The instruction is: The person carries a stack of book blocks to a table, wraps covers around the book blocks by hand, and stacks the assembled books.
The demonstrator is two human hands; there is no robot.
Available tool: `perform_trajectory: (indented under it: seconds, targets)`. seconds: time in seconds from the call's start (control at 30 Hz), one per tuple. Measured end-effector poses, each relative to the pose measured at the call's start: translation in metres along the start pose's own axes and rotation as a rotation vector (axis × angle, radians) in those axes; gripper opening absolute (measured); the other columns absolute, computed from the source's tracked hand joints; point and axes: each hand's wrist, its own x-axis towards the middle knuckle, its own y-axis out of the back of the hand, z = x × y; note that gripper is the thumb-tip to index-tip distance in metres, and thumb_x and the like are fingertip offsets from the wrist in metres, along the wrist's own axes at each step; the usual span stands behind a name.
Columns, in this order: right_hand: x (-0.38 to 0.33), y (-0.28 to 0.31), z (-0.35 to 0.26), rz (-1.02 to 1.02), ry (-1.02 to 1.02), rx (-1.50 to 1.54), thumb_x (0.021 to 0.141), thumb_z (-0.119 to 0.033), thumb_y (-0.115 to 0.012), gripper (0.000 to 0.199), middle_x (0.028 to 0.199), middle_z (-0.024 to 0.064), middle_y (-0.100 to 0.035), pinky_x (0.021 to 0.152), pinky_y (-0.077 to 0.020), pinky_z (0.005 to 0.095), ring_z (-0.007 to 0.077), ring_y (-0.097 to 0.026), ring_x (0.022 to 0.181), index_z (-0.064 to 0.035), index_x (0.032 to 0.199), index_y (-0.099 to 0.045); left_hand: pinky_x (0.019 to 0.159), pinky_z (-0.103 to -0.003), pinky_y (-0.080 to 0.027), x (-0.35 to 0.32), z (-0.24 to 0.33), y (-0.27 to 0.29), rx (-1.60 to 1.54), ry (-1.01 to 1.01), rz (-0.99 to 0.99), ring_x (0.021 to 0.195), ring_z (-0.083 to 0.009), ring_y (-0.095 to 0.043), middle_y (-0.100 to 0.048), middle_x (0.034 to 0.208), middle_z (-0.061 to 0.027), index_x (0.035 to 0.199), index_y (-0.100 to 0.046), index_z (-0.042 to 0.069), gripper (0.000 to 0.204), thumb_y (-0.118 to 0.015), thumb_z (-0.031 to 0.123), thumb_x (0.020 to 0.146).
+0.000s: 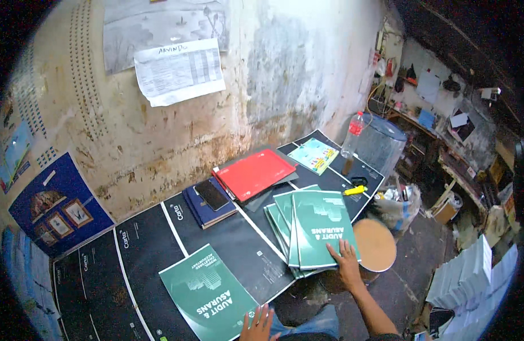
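A single green softcover book (202, 284) lies on the black table near its front edge. My left hand (258, 325) rests at that book's lower right corner, fingers stretched out and apart; its wrist is cut off by the lower edge. To the right is a loose, slightly fanned stack of green books (321, 219) with the same kind of cover. My right hand (347, 262) lies open on the top book's near right corner, fingers spread. Neither hand grips anything.
Behind the books lie a dark blue notebook (222, 215) with a phone (210, 194) on it, a red folder (255, 173), a colourful leaflet (313, 155), a yellow cutter (355, 190) and a plastic bottle (351, 139). A round stool (375, 244) stands right of the table (108, 284).
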Motion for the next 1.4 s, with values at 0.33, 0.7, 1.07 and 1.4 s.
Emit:
perform_trajectory:
  seconds: [0.33, 0.7, 1.07, 1.4]
  targets:
    - [0.021, 0.087, -0.096, 0.02, 0.109, 0.788, 0.071, 0.0, -0.065, 0.055, 0.118, 0.0221, -0.061, 0.1, -0.0455, 0.0427, 0.0361, -0.059, 0.113, -0.0045, 0.125, -0.057, 0.113, -0.06, -0.021, 0.003, -0.011, -0.028, -0.285, 0.251, 0.315, 0.135, -0.0531, -0.028, -0.031, 0.146, -0.0343, 0.143, -0.037, -0.001, 0.075, -0.066, 0.015, 0.076]
    - [-0.055, 0.026, -0.228, -0.216, -0.098, 1.262, 0.1, -0.024, -0.048, 0.034, 0.1, 0.0204, -0.07, 0.091, -0.0499, 0.0374, 0.0342, -0.067, 0.097, 0.0039, 0.11, -0.065, 0.11, -0.066, -0.019, 0.01, -0.014, -0.044, -0.029, 0.148, 0.412, 0.139, -0.0528, -0.02, -0.026, 0.148, -0.0341, 0.139, -0.045, 0.002, 0.057, -0.057, 0.023, 0.086]
    - [-0.106, -0.021, -0.218, -0.849, -0.568, 1.502, 0.095, -0.028, -0.06, 0.031, 0.089, 0.0114, -0.073, 0.074, -0.0535, 0.0307, 0.0153, -0.068, 0.08, 0.0001, 0.1, -0.073, 0.108, -0.058, -0.031, -0.001, -0.009, -0.012, -0.214, 0.365, 0.296, 0.128, -0.0462, -0.043, -0.04, 0.141, -0.0305, 0.12, -0.066, 0.013, 0.046, -0.068, 0.017, 0.074]
    - [-0.024, 0.006, -0.189, -0.627, -0.275, 1.626, 0.089, -0.016, -0.067, 0.022, 0.087, 0.0087, -0.073, 0.069, -0.0531, 0.0281, 0.011, -0.064, 0.075, 0.0027, 0.102, -0.072, 0.11, -0.049, -0.035, 0.018, -0.02, 0.006, -0.034, 0.475, 0.224, 0.132, -0.0449, -0.042, -0.042, 0.141, -0.0315, 0.14, -0.042, -0.006, 0.073, -0.075, 0.015, 0.078]
